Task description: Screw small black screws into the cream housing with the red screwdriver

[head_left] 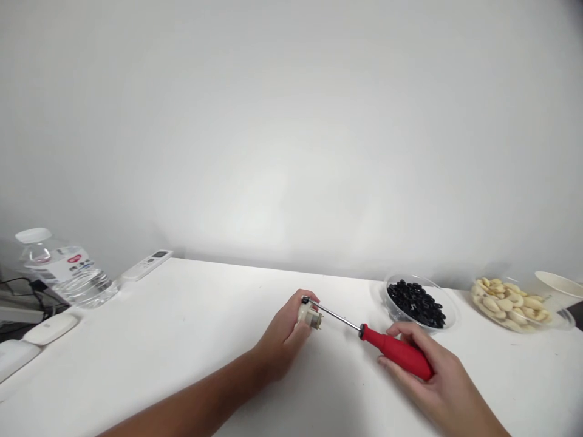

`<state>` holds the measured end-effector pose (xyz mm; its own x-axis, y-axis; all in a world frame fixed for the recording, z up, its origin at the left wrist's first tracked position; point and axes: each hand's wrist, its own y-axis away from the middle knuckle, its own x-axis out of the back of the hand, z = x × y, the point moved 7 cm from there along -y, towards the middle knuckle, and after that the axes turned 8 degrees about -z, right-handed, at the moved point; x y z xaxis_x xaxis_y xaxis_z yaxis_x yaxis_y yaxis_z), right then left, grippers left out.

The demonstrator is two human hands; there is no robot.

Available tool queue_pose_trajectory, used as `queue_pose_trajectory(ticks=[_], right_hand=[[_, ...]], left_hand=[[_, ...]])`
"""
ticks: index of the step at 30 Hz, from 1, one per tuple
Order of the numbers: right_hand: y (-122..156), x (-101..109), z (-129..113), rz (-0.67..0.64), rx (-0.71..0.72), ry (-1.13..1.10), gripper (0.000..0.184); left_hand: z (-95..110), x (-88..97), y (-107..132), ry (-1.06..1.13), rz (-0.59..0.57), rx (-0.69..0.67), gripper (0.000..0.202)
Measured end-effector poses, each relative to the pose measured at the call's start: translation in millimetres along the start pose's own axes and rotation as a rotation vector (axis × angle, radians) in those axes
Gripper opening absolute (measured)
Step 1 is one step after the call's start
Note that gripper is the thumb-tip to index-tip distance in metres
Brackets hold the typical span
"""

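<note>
My left hand point(283, 337) is closed around a small cream-coloured motor-like part point(310, 315), holding it just above the white table point(182, 340). My right hand point(432, 376) grips the red handle of a screwdriver point(395, 352). The screwdriver's metal shaft runs up and left, and its tip touches the top of the small part near a black piece.
A clear bowl of black beans point(416, 302) stands right behind the screwdriver, and a clear bowl of pale beans point(512, 301) lies further right beside a white dish point(561, 282). At the left are a water bottle point(64, 267), a white remote point(146, 264) and white devices point(49, 328).
</note>
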<state>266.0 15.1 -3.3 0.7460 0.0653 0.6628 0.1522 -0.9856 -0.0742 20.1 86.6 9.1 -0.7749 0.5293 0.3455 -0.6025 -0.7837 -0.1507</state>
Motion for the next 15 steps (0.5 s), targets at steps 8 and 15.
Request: queue_pose_trajectory(ticks=[8,15], right_hand=[[-1,-14,4,-0.23,-0.137,-0.22,0.051],[-6,-19,15,-0.248,-0.194,-0.466,0.056]], left_hand=[[15,-1.5,3,-0.141,-0.044,-0.083,0.029],[16,0.6,5,-0.2,-0.024,-0.127,0.033]])
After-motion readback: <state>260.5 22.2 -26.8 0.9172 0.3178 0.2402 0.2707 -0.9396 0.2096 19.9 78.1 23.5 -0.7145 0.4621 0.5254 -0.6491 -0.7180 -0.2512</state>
